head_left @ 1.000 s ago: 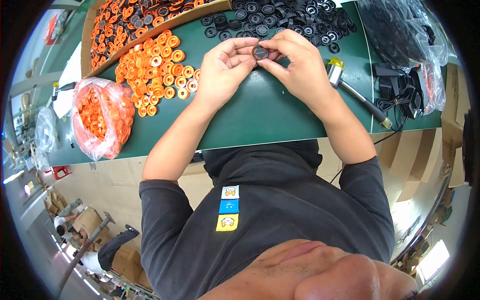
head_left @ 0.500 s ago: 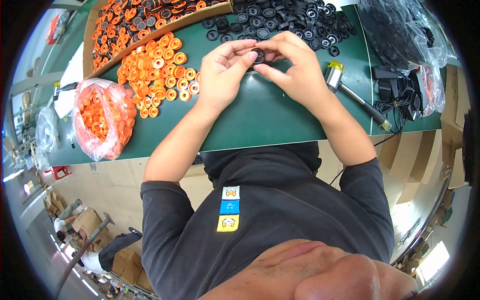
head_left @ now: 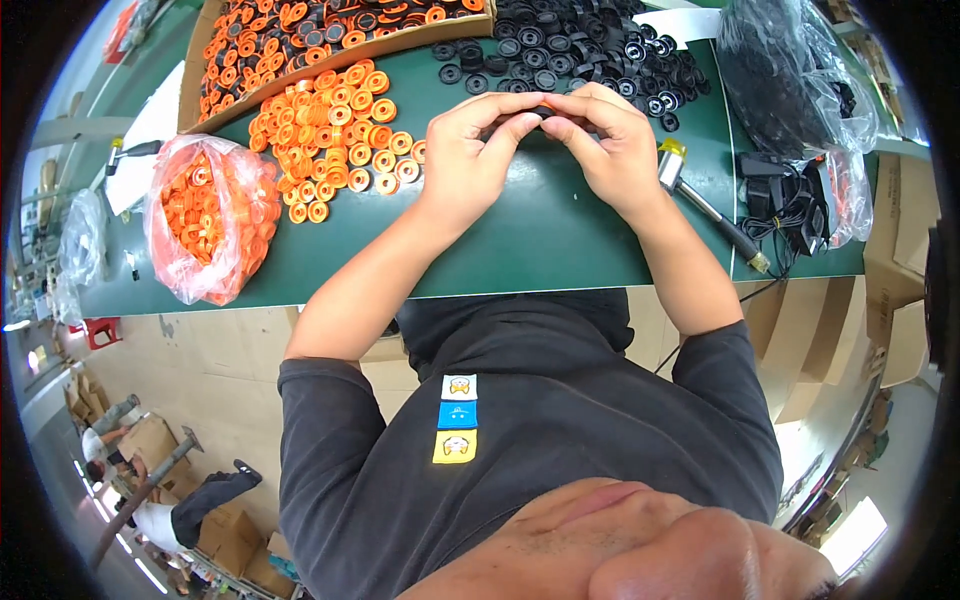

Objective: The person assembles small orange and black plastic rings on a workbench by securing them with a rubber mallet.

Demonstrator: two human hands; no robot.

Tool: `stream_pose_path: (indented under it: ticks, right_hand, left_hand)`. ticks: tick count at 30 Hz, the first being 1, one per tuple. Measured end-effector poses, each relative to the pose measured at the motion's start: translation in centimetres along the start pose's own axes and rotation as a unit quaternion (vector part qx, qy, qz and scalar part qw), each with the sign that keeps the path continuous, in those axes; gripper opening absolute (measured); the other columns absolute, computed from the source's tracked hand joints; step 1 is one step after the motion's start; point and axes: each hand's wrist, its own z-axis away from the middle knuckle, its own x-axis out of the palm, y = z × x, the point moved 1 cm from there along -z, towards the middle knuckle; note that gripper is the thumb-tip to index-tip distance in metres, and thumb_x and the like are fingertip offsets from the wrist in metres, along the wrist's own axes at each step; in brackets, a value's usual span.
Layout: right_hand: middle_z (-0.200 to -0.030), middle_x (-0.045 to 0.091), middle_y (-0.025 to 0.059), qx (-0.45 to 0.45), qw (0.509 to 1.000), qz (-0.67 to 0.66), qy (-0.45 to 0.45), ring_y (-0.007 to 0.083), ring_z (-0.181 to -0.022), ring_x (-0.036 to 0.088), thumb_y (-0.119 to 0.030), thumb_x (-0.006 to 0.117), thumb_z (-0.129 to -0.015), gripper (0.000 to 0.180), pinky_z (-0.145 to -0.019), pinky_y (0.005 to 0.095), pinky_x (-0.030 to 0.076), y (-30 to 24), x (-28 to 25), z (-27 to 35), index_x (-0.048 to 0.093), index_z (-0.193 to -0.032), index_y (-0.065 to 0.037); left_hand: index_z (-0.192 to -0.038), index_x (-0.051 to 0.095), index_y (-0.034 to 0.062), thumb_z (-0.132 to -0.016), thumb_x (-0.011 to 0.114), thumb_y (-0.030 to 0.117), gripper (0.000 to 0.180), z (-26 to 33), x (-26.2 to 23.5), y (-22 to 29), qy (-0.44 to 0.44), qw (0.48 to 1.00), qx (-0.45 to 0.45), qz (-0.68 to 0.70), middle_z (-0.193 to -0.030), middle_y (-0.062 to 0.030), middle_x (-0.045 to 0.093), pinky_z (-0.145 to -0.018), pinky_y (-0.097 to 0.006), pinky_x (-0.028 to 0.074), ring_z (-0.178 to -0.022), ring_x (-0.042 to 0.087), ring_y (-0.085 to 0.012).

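Note:
Both my hands meet above the green table, pinching a small round black-and-orange cap-like part between them. My left hand grips its left side with thumb and fingers. On the other side, the thumb and fingertips of my right hand press on the same part. Fingers cover most of it; a dark edge and a bit of orange show. Left of my hands lies a pile of loose orange discs. Beyond them spreads a heap of black round caps.
A cardboard box of black-and-orange parts stands at the back left. Nearer is a plastic bag of orange pieces. To the right lie a yellow-headed mallet, a black device with cables and a large plastic bag.
The part has tilted from showing its round face to nearly edge-on. My hands have drawn closer together around it. The whole view has shifted slightly.

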Motion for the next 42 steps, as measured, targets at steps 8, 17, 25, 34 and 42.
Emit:
stream_pose_path:
  ticks: [8,17,25,34,42]
  right_hand:
    - [-0.086,0.067,0.0072,0.051,0.997,-0.051,0.007,0.0131,-0.076,0.066,-0.006,0.075,-0.087,0.022,-0.068,0.0257,0.053,0.2,-0.3,0.2,0.073,-0.107,0.002]
    - [-0.100,0.068,0.0081,0.079,0.997,0.005,-0.002,0.0151,-0.091,0.068,-0.008,0.073,-0.089,0.024,-0.081,0.0274,0.055,-1.0,-3.4,1.7,0.070,-0.110,0.002]
    - [-0.092,0.064,0.0130,0.129,0.916,0.377,0.048,0.0297,-0.089,0.064,-0.010,0.073,-0.084,0.020,-0.081,0.0374,0.051,1.0,-12.8,12.1,0.069,-0.101,0.000]
    - [-0.096,0.067,0.0202,0.140,0.872,0.443,-0.156,0.0415,-0.087,0.064,-0.012,0.063,-0.093,0.019,-0.075,0.0469,0.050,-1.0,-12.8,10.1,0.061,-0.110,-0.003]
    - [-0.089,0.066,0.0218,0.231,0.906,0.268,-0.232,0.0424,-0.084,0.064,-0.013,0.055,-0.100,0.023,-0.073,0.0463,0.048,-7.6,-6.7,6.6,0.060,-0.119,-0.002]
  left_hand:
    - [-0.113,0.071,-0.0034,-0.094,0.066,0.001,0.021,-0.1,0.8,-0.4,0.004,0.994,-0.054,0.094,-0.102,-0.0085,0.073,-0.084,-0.025,0.053,-0.093,0.067,-0.0118]
    - [-0.107,0.068,-0.0006,-0.094,0.064,0.006,0.015,0.0,-0.1,-0.2,-0.160,0.979,-0.062,-0.112,-0.105,-0.0099,0.071,-0.084,-0.030,0.054,-0.093,0.068,-0.0175]
    - [-0.100,0.069,0.0027,-0.087,0.066,0.009,0.014,1.7,1.3,-0.4,-0.223,0.923,0.092,-0.298,-0.098,-0.0134,0.062,-0.085,-0.043,0.051,-0.097,0.062,-0.0346]
    - [-0.109,0.067,0.0005,-0.092,0.061,0.011,0.020,0.0,-0.2,-1.4,-0.170,0.956,0.061,-0.230,-0.097,-0.0154,0.065,-0.079,-0.039,0.053,-0.087,0.066,-0.0306]
    - [-0.109,0.066,0.0003,-0.093,0.059,0.011,0.021,-0.2,-0.6,-1.8,-0.142,0.956,0.061,-0.249,-0.094,-0.0162,0.067,-0.076,-0.040,0.053,-0.083,0.066,-0.0298]
